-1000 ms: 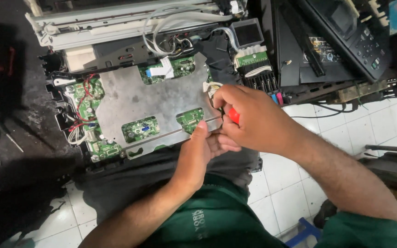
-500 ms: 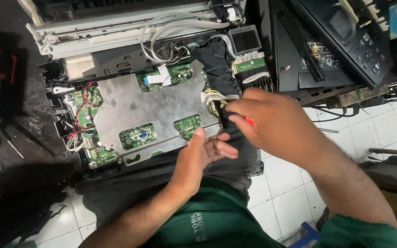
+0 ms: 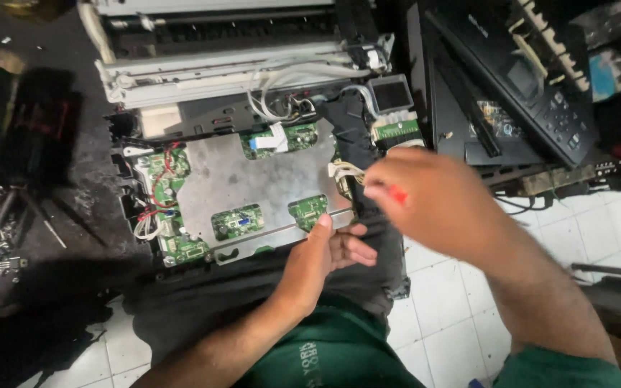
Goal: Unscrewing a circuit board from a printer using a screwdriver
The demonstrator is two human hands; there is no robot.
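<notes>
The opened printer point(image 3: 253, 144) lies on its side across the person's lap, its casing off. A bare grey metal shield plate point(image 3: 253, 179) covers most of the exposed face, with green circuit boards point(image 3: 159, 179) showing at its left edge and through cut-outs along its top and lower rim. A red-handled tool point(image 3: 397, 194), probably a screwdriver, stands at the plate's right edge, its shaft hidden, close to a bundle of white wires point(image 3: 343, 171).

Dim, uneven light leaves the left side in deep shadow, while the right hand point(image 3: 433, 205) is motion-blurred.
</notes>
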